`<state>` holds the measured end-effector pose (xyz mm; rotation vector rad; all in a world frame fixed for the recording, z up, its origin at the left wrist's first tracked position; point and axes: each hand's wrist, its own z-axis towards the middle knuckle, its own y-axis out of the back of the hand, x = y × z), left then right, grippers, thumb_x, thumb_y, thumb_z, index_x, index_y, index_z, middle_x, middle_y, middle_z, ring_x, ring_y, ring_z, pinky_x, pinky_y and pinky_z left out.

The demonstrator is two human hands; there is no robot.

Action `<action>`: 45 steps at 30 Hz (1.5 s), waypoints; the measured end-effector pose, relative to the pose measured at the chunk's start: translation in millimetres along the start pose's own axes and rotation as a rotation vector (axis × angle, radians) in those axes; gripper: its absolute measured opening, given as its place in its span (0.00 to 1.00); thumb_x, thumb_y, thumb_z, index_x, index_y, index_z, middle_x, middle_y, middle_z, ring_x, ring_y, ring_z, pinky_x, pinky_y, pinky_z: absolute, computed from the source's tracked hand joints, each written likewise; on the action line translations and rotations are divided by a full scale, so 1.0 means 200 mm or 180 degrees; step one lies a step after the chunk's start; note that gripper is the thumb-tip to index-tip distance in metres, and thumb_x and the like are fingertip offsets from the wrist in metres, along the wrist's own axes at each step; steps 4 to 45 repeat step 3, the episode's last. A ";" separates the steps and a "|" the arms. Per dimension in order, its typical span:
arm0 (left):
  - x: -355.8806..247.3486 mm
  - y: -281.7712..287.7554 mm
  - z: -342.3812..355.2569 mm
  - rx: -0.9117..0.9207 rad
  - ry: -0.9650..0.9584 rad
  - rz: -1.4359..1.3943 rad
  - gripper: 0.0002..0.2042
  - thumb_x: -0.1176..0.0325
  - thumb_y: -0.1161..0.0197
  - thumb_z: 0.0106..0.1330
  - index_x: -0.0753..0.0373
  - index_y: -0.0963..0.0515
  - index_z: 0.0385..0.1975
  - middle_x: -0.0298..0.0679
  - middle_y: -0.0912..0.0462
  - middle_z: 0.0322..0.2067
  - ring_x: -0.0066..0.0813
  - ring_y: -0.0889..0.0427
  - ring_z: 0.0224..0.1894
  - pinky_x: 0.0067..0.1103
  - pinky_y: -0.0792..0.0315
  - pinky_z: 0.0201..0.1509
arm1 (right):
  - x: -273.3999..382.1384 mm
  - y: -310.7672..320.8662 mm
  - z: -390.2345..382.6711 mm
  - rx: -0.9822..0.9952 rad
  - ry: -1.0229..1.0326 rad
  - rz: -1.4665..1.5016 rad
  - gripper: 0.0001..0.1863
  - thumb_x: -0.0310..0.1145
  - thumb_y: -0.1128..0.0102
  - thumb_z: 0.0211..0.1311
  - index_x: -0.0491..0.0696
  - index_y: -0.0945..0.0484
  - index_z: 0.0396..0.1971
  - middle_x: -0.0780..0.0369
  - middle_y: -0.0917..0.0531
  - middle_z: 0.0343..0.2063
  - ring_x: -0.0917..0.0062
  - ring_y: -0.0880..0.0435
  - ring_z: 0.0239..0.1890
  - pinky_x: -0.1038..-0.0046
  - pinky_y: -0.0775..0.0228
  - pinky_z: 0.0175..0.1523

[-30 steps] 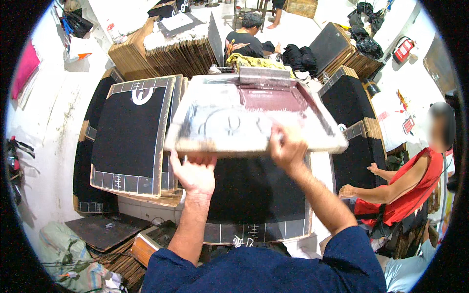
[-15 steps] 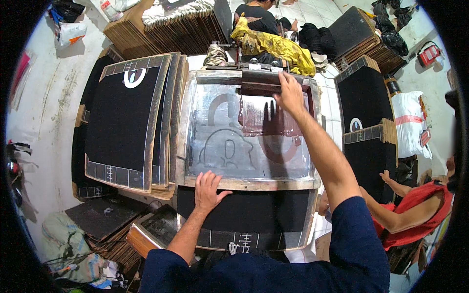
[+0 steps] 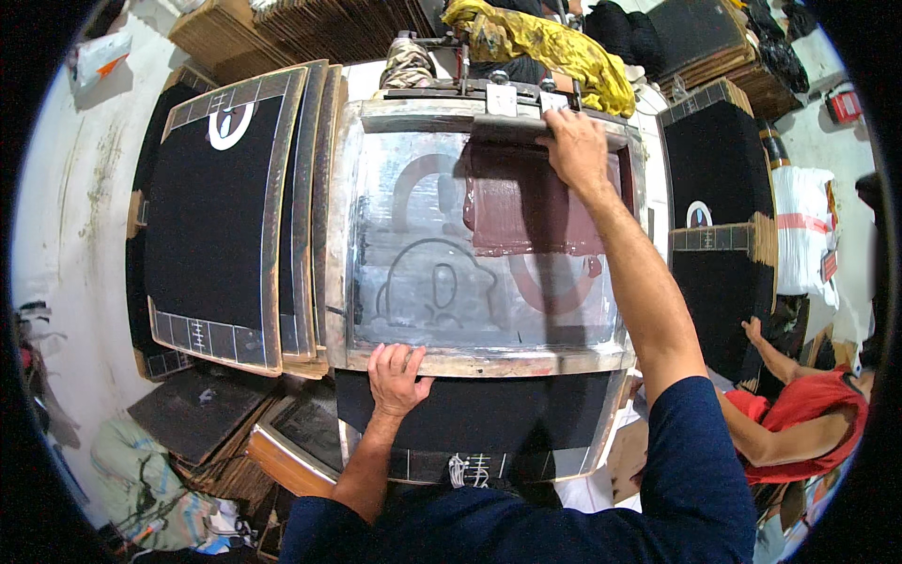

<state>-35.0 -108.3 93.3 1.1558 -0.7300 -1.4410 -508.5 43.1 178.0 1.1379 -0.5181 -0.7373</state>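
Observation:
A screen printing frame [image 3: 451,359] with a pale mesh [image 3: 427,211] lies in front of me over a black-covered board [image 3: 470,399]. Faint rounded shapes show in the mesh, and dark maroon ink [image 3: 517,221] coats its far right part. My left hand [image 3: 396,381] grips the frame's near rail, fingers over the top and thumb at the near side. At the far right end, my right hand [image 3: 578,150] is closed on a squeegee [image 3: 507,127] that stands by the far rail; its lower edge merges with the ink.
Boards with black fabric [image 3: 216,235] lean at the left; more black-covered boards [image 3: 719,282] lie at the right. Beyond the frame are metal clamps [image 3: 501,97] and a yellow cloth [image 3: 536,47]. A person in red [image 3: 808,414] reaches in at the right.
My view has shifted, so the frame appears larger and higher. My left fingers have drawn closer together on the near rail. My right hand remains on the squeegee at the far end.

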 end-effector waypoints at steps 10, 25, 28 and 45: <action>0.00 -0.01 -0.02 0.0022 -0.0023 0.0033 0.31 0.58 0.22 0.47 0.51 0.20 0.55 0.39 0.24 0.52 0.39 0.26 0.59 0.46 0.37 0.72 | 0.02 -0.06 -0.09 0.0152 -0.0076 -0.0093 0.20 0.40 0.28 0.60 0.53 0.22 0.49 0.63 0.17 0.44 0.64 0.20 0.51 0.56 0.34 0.53; 0.00 -0.01 -0.02 0.0022 -0.0023 0.0033 0.31 0.58 0.22 0.47 0.51 0.20 0.55 0.39 0.24 0.52 0.39 0.26 0.59 0.46 0.37 0.72 | 0.02 -0.06 -0.09 0.0152 -0.0076 -0.0093 0.20 0.40 0.28 0.60 0.53 0.22 0.49 0.63 0.17 0.44 0.64 0.20 0.51 0.56 0.34 0.53; 0.00 -0.01 -0.02 0.0022 -0.0023 0.0033 0.31 0.58 0.22 0.47 0.51 0.20 0.55 0.39 0.24 0.52 0.39 0.26 0.59 0.46 0.37 0.72 | 0.02 -0.06 -0.09 0.0152 -0.0076 -0.0093 0.20 0.40 0.28 0.60 0.53 0.22 0.49 0.63 0.17 0.44 0.64 0.20 0.51 0.56 0.34 0.53; 0.00 -0.01 -0.02 0.0022 -0.0023 0.0033 0.31 0.58 0.22 0.47 0.51 0.20 0.55 0.39 0.24 0.52 0.39 0.26 0.59 0.46 0.37 0.72 | 0.02 -0.06 -0.09 0.0152 -0.0076 -0.0093 0.20 0.40 0.28 0.60 0.53 0.22 0.49 0.63 0.17 0.44 0.64 0.20 0.51 0.56 0.34 0.53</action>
